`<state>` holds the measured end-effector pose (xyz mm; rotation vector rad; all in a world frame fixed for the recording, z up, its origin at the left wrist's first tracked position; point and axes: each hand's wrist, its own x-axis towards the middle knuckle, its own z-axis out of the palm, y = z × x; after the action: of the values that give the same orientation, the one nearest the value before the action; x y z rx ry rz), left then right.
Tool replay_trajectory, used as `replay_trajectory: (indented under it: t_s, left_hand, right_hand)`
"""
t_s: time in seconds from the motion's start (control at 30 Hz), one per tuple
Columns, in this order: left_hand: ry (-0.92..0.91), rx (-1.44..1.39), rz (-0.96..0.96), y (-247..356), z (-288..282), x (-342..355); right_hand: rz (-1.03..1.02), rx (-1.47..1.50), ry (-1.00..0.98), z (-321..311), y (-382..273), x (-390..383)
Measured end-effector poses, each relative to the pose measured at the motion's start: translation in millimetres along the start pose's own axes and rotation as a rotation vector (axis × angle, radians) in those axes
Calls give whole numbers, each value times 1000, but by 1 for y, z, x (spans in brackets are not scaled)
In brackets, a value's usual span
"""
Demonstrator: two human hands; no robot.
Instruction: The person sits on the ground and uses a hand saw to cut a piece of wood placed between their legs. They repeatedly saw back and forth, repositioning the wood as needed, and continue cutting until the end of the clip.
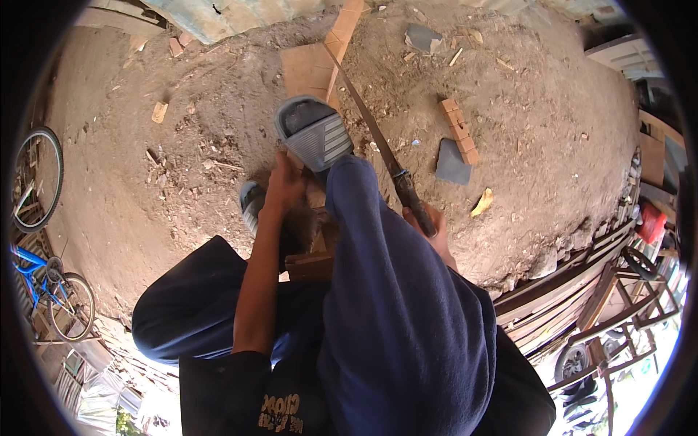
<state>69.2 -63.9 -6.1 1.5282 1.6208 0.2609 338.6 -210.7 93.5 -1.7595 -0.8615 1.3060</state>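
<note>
My right hand [436, 229] grips the wooden handle [413, 202] of a long, thin blade [368, 120] that slants up and left past my raised foot. My left hand [287, 178] is closed just below that foot's grey sandal [313, 123]; what it holds is partly hidden and unclear. Beyond the sandal lie a flat brown board [302, 73] and a longer scored plank [342, 25]. My other sandal [251, 207] is on the dirt at left. A brown wooden piece [309, 267] shows between my legs.
A notched wooden block [458, 131] and dark grey slab [452, 166] lie right of the blade. Bicycles [62, 298] line the left edge. Stacked planks [552, 287], a metal frame [611, 320] and a red object [651, 221] are at right. Scraps [158, 111] dot the dirt.
</note>
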Motion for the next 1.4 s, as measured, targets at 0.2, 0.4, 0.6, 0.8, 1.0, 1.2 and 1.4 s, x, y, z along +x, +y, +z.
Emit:
replay_trajectory:
  t_s: [0.2,0.4,0.6,0.8,1.0,1.2,1.4]
  left_hand:
    - [-63,54,102,30,-43,-7]
    - [-55,324,97,47,-83,11]
    - [-185,305,70,102,-127,40]
    - [-143,282,108,72,-76,25]
    - [-81,313,14,81,-78,33]
    - [-61,219,-4,96,-68,47]
    - [-44,136,57,84,-52,49]
  right_hand:
    - [48,-207,56,-18,-37,7]
    - [54,-27,183,-27,-35,4]
    - [45,-6,202,-25,-51,-12]
    - [93,-73,192,-8,-60,-24]
    - [94,-111,95,-6,-35,-30]
    - [134,-82,86,2,-53,-20]
    - [152,-46,53,5,-61,-20]
